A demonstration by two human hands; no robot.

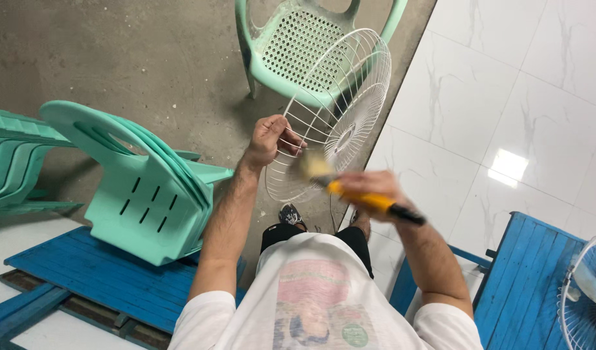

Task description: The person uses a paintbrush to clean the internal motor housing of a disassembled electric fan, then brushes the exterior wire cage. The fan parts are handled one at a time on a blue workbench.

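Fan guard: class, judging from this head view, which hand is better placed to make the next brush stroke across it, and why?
Right, probably. The right hand holds the yellow-handled brush with its bristles at the white fan guard, while the left hand grips the wires.

We see a white wire fan guard [333, 110] of thin radiating spokes. Behind the guard stands a mint-green plastic chair [298, 52] with a dotted perforated seat. Just below the guard, the paintbrush [369, 198] has a yellow handle with a black end. Left of the guard, mint-green stacked chairs [142, 188] rest on a blue slatted pallet [97, 275].
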